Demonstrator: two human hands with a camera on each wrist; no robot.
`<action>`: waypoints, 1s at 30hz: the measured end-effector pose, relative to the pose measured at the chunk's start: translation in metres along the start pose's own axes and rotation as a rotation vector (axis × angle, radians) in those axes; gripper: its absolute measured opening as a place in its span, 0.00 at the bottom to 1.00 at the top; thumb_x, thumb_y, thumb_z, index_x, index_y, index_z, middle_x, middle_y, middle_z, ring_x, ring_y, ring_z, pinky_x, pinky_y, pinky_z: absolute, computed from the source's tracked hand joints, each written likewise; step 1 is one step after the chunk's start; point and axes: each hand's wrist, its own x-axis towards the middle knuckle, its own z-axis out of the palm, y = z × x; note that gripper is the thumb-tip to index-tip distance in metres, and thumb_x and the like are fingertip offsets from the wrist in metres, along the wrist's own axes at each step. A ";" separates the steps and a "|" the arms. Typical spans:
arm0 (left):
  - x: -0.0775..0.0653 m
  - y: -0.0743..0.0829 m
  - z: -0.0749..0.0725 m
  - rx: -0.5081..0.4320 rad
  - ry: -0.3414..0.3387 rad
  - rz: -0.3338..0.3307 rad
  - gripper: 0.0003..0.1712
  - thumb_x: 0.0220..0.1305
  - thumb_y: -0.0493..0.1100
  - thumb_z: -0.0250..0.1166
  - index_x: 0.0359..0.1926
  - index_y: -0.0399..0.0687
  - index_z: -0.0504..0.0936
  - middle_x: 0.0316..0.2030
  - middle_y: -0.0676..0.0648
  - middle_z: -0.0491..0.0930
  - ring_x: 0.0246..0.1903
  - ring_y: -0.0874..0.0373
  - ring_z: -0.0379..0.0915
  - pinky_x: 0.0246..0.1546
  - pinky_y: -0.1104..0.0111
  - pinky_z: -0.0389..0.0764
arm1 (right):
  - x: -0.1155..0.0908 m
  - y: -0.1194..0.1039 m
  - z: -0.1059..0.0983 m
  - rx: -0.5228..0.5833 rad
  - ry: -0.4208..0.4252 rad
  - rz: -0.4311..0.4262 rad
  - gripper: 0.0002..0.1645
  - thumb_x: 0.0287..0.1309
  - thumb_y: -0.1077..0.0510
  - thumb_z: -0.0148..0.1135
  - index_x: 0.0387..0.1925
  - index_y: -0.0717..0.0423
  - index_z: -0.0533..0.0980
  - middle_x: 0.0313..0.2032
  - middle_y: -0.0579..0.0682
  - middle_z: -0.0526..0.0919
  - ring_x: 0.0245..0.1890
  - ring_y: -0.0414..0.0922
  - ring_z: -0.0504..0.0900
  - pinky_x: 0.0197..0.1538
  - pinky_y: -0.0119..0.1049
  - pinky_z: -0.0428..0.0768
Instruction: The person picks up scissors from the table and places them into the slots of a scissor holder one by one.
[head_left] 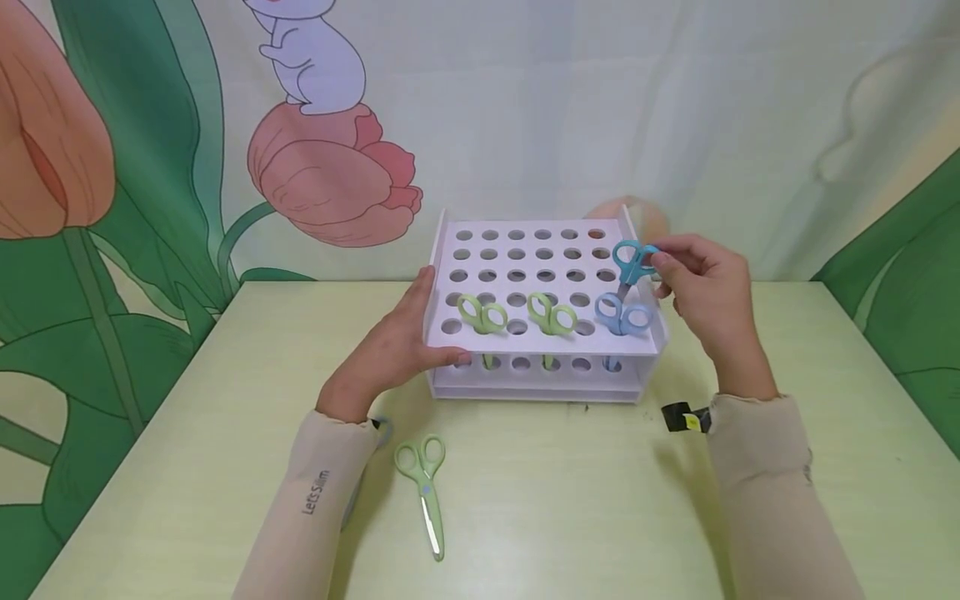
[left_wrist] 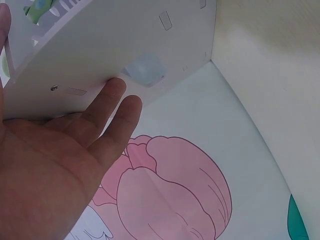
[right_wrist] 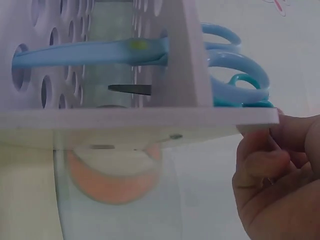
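Note:
A white rack (head_left: 525,342) with rows of round holes stands on the table. My left hand (head_left: 393,337) holds its left end, thumb over the front edge and fingers along the outer side panel. Teal scissors (head_left: 628,265) are pinched by the handle in my right hand (head_left: 708,287). Their dark blade (right_wrist: 131,89) pokes through the rack's top panel in the right wrist view. Just in front, light blue scissors (head_left: 617,315) stand in a front-row hole. Two pairs of green scissors, left green scissors (head_left: 482,317) and middle green scissors (head_left: 552,317), also stand in the front row.
Green scissors (head_left: 423,492) lie on the table (head_left: 555,508) before the rack, blades toward me. Beside them, bluish scissors (head_left: 384,430) are mostly hidden by my left sleeve (head_left: 300,500). A printed curtain (head_left: 510,100) hangs right behind the rack.

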 end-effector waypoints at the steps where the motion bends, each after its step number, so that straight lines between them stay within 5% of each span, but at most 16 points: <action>1: 0.000 0.000 0.000 0.000 0.001 0.005 0.74 0.49 0.52 0.82 0.81 0.49 0.37 0.80 0.48 0.41 0.62 0.50 0.60 0.66 0.55 0.62 | 0.000 0.001 0.001 -0.061 0.001 -0.003 0.15 0.70 0.56 0.62 0.52 0.61 0.82 0.37 0.43 0.86 0.32 0.41 0.81 0.31 0.26 0.77; 7: 0.000 -0.001 0.000 -0.002 0.008 0.009 0.74 0.49 0.51 0.83 0.81 0.49 0.37 0.79 0.48 0.43 0.60 0.49 0.60 0.65 0.55 0.62 | 0.002 0.006 0.008 -0.197 -0.025 -0.040 0.15 0.68 0.57 0.65 0.49 0.63 0.84 0.40 0.49 0.87 0.44 0.38 0.79 0.48 0.30 0.75; 19: 0.000 0.002 -0.001 0.013 -0.013 -0.030 0.74 0.50 0.55 0.82 0.82 0.52 0.36 0.80 0.49 0.41 0.61 0.50 0.60 0.66 0.56 0.62 | 0.004 0.016 0.016 -0.235 -0.094 0.036 0.14 0.69 0.56 0.64 0.50 0.62 0.83 0.45 0.56 0.87 0.48 0.42 0.78 0.53 0.40 0.72; 30: 0.000 0.002 -0.001 0.020 -0.011 -0.053 0.75 0.50 0.54 0.82 0.81 0.50 0.35 0.80 0.49 0.41 0.62 0.49 0.59 0.67 0.56 0.61 | 0.004 0.014 0.013 -0.235 -0.167 0.117 0.16 0.70 0.56 0.62 0.54 0.61 0.81 0.51 0.60 0.84 0.49 0.48 0.79 0.54 0.40 0.75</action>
